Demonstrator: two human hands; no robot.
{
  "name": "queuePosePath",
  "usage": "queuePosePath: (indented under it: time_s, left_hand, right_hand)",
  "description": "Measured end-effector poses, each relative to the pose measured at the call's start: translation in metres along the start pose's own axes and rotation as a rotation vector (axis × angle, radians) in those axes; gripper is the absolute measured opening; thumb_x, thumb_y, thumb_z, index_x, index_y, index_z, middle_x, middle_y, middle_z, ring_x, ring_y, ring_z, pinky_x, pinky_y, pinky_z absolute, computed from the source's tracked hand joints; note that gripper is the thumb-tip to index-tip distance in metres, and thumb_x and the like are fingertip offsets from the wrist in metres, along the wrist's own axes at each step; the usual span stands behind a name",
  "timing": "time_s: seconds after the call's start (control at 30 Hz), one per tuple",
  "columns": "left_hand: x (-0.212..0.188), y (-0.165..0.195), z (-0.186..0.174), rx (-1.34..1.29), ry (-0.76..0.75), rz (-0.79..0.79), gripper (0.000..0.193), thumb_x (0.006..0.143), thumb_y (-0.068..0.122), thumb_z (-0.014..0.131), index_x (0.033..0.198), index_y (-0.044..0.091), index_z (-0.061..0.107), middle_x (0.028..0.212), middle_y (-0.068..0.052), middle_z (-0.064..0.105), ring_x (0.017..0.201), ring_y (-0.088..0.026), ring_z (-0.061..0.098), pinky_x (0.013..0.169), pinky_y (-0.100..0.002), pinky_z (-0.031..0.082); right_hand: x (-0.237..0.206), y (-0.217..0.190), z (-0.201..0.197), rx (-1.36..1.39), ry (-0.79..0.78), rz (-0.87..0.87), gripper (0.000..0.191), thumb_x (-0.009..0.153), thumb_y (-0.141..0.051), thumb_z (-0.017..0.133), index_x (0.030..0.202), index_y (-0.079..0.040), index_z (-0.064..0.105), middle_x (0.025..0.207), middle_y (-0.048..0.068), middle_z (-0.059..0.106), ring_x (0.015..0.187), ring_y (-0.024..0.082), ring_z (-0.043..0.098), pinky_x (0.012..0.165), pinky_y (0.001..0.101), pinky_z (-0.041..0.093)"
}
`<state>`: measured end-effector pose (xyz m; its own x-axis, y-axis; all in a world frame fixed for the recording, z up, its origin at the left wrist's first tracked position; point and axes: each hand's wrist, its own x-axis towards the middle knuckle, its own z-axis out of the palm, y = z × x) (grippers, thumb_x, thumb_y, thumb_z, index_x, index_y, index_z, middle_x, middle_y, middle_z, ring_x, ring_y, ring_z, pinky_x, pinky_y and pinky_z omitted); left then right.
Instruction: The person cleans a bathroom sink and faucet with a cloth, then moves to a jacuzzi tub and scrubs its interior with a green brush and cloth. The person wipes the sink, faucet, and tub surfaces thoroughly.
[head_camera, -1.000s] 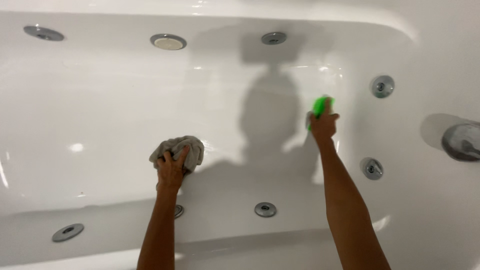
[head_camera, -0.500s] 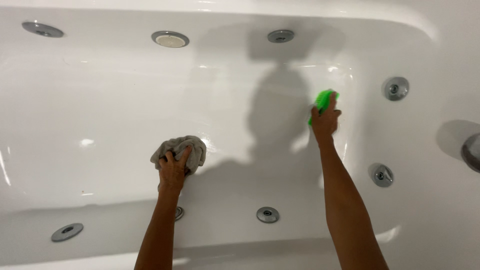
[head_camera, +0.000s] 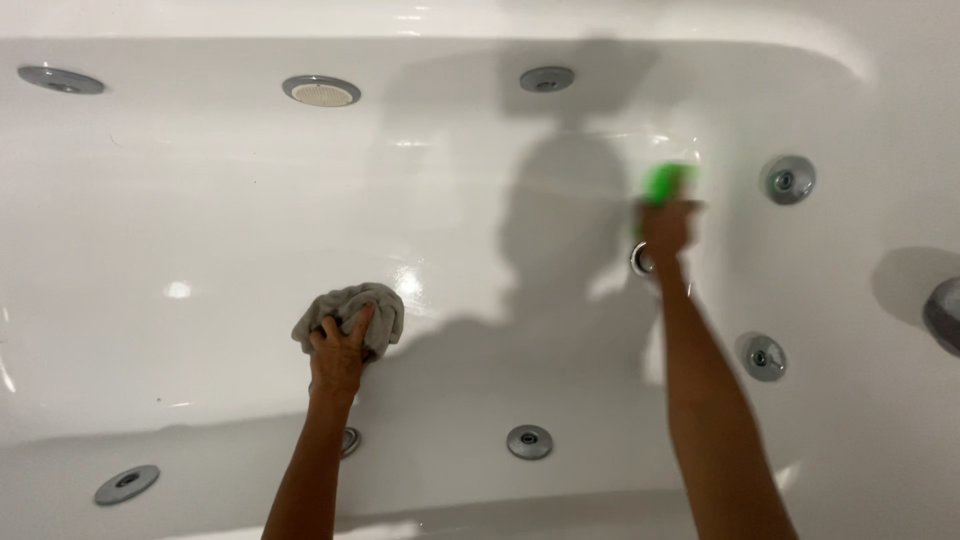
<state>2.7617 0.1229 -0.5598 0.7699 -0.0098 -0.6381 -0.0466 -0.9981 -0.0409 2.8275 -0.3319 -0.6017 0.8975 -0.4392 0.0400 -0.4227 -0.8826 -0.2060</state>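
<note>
Left hand (head_camera: 338, 352) at 7 o'clock grips a grey rag (head_camera: 352, 312) on the tub (head_camera: 200, 220); right hand (head_camera: 668, 226) at 2 o'clock grips a green sponge (head_camera: 667, 182).

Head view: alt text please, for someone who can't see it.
Two bare arms reach into a white whirlpool bathtub: the left hand presses a grey cloth on its floor, the right hand holds a blurred green object. Round metal jets dot the walls.

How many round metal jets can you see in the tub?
9, maybe more hidden. Three along the far wall, two at the right end, three on the near side, one behind the right hand.
</note>
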Motion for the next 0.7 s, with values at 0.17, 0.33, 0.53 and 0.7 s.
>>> queuePosePath:
  time_s: [0.17, 0.33, 0.53, 0.7]
  left_hand:
    - [0.002, 0.002, -0.006, 0.159, -0.019, 0.046, 0.103, 0.086, 0.025, 0.081, 0.162, 0.048, 0.016, 0.135, -0.027, 0.040, 0.107, -0.039, 0.056, 0.082, -0.045, 0.064]
    - [-0.004, 0.007, -0.009, 0.034, 0.055, 0.042, 0.097, 0.084, 0.023, 0.082, 0.154, 0.051, 0.022, 0.137, -0.025, 0.038, 0.110, -0.042, 0.056, 0.076, -0.045, 0.065]
    - [0.000, 0.009, -0.012, 0.032, 0.063, 0.043, 0.101, 0.080, 0.022, 0.084, 0.155, 0.047, 0.022, 0.136, -0.026, 0.039, 0.113, -0.043, 0.056, 0.080, -0.046, 0.064]
    - [0.004, 0.010, -0.017, 0.021, 0.044, 0.008, 0.099, 0.083, 0.019, 0.082, 0.155, 0.049, 0.021, 0.140, -0.024, 0.036, 0.115, -0.042, 0.054, 0.081, -0.043, 0.065]
  right_hand:
    - [0.014, -0.076, 0.039, 0.043, 0.029, -0.066, 0.075, 0.086, -0.029, 0.069, 0.156, -0.027, 0.041, 0.134, 0.029, 0.056, 0.112, 0.044, 0.060, 0.080, 0.0553, 0.056]
    - [0.024, -0.094, 0.059, 0.000, -0.183, -0.379, 0.076, 0.086, -0.029, 0.070, 0.156, -0.028, 0.041, 0.134, 0.029, 0.055, 0.113, 0.044, 0.060, 0.082, 0.0560, 0.055]
    - [0.055, 0.006, 0.015, 0.023, -0.008, 0.063, 0.076, 0.086, -0.029, 0.070, 0.156, -0.028, 0.041, 0.135, 0.030, 0.055, 0.114, 0.045, 0.059, 0.083, 0.0569, 0.055]
    - [0.017, -0.108, 0.067, -0.014, -0.199, -0.403, 0.077, 0.086, -0.028, 0.070, 0.156, -0.028, 0.040, 0.135, 0.031, 0.054, 0.115, 0.046, 0.058, 0.084, 0.0576, 0.055]
